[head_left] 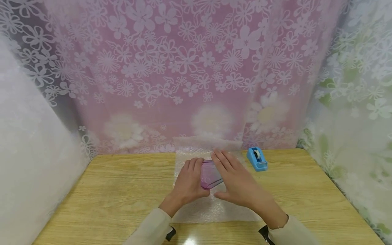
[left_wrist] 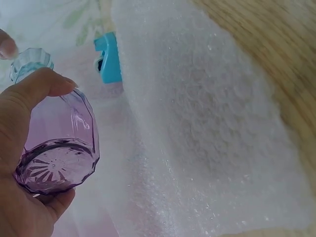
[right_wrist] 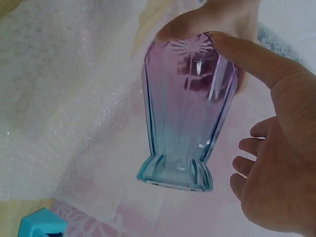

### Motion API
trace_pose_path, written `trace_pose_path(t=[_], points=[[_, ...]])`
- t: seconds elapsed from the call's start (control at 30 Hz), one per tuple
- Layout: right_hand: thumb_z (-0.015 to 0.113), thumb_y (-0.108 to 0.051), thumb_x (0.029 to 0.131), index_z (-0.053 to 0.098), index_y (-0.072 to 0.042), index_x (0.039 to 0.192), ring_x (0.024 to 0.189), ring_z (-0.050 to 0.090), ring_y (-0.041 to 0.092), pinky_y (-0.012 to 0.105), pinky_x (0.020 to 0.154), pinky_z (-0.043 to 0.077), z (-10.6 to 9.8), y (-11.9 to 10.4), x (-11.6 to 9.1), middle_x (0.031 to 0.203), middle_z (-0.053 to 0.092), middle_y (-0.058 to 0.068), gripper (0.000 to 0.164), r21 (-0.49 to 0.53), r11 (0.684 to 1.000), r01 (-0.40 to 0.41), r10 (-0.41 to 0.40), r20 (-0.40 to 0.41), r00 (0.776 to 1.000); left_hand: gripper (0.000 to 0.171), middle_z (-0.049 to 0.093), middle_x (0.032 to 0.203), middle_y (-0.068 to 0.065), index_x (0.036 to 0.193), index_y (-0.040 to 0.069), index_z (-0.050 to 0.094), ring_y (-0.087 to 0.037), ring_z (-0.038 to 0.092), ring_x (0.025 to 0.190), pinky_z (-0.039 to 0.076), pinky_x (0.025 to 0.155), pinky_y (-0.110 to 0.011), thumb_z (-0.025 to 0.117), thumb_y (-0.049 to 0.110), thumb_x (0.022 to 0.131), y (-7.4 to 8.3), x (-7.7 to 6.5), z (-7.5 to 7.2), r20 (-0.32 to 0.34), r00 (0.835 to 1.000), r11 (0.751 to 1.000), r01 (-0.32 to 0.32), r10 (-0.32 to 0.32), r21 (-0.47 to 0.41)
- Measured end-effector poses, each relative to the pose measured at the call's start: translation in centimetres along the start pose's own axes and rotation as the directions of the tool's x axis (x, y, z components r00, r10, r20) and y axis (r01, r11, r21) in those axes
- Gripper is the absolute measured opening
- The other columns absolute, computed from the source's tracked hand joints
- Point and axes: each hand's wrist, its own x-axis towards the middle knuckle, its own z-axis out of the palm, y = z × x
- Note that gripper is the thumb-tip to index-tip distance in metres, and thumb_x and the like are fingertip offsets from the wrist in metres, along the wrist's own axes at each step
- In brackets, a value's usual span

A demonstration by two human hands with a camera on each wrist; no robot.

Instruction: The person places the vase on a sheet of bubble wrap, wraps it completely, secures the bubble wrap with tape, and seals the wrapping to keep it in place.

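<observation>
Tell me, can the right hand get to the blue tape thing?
Probably yes: the left hand holds the glass vase, the right hand looks free, and nothing stands between it and the tape dispenser.

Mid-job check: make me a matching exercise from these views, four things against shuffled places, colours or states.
1. faceted, tapered glass vase
2. clear bubble-wrap sheet
3. blue plastic tape dispenser
4. bare left hand

A. spread on the yellow wood-grain table
B. gripping the vase
C. purple fading to blue-green
D. right of the bubble-wrap sheet, near the table's far edge

Pairs: 1-C; 2-A; 3-D; 4-B
</observation>
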Motion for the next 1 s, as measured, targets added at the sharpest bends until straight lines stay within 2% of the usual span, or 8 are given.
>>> trace_pose_path(t=[0.2, 0.5, 0.67, 0.8, 1.0], points=[[0.085, -0.045, 0.066, 0.02, 0.004, 0.149, 0.142, 0.014, 0.034, 0.048, 0.112, 0.015, 1.0, -0.2, 0.2, 0.155, 0.018, 0.017, 0.116, 0.002, 1.0, -0.012, 0.012, 0.04, 0.999, 0.094, 0.05, 0.119, -0.013, 0.129, -0.001, 0.04, -0.025, 0.049, 0.105, 0.042, 0.093, -0.035, 0.083, 0.041, 0.057, 0.4, -0.1, -0.1, 0.038, 0.999, 1.0, -0.004, 0.003, 0.022], [0.089, -0.031, 0.063, 0.024, 0.006, 0.147, 0.139, 0.022, 0.034, 0.044, 0.112, 0.016, 2.4, -0.2, 0.5, 0.152, 0.027, 0.019, 0.112, -0.05, 0.999, -0.019, 0.019, 0.009, 1.0, 0.097, 0.048, 0.121, -0.013, 0.131, -0.001, 0.038, -0.025, 0.047, 0.107, 0.039, 0.096, -0.034, 0.084, 0.038, 0.055, 0.9, -0.2, 0.1, 0.045, 0.999, 1.0, 0.002, -0.002, 0.017], [0.089, -0.023, 0.062, 0.031, 0.007, 0.144, 0.137, 0.028, 0.035, 0.045, 0.111, 0.019, 3.0, -0.5, 0.6, 0.147, 0.035, 0.021, 0.104, -0.089, 0.996, -0.026, 0.025, -0.017, 1.0, 0.097, 0.049, 0.12, -0.014, 0.129, -0.003, 0.04, -0.026, 0.048, 0.106, 0.041, 0.094, -0.035, 0.086, 0.035, 0.053, 1.3, -0.3, 0.2, 0.013, 1.0, 1.0, -0.007, 0.007, -0.004], [0.088, -0.02, 0.063, 0.035, 0.008, 0.141, 0.135, 0.032, 0.037, 0.047, 0.111, 0.021, 3.4, -0.9, 0.7, 0.143, 0.039, 0.023, 0.098, -0.081, 0.996, -0.027, 0.024, -0.036, 0.999, 0.096, 0.05, 0.118, -0.014, 0.127, -0.004, 0.041, -0.026, 0.049, 0.105, 0.041, 0.094, -0.035, 0.086, 0.034, 0.051, 1.5, -0.3, 0.2, -0.021, 0.999, 1.0, -0.029, 0.029, -0.005], [0.09, -0.018, 0.06, 0.039, 0.006, 0.139, 0.131, 0.037, 0.037, 0.046, 0.11, 0.024, 4.2, -1.0, 0.8, 0.137, 0.045, 0.022, 0.097, -0.083, 0.996, -0.043, 0.035, -0.089, 0.995, 0.096, 0.051, 0.117, -0.014, 0.126, -0.005, 0.042, -0.027, 0.05, 0.105, 0.04, 0.094, -0.035, 0.086, 0.034, 0.05, 1.7, -0.2, 0.1, -0.03, 0.999, 0.999, -0.032, 0.033, 0.006]])
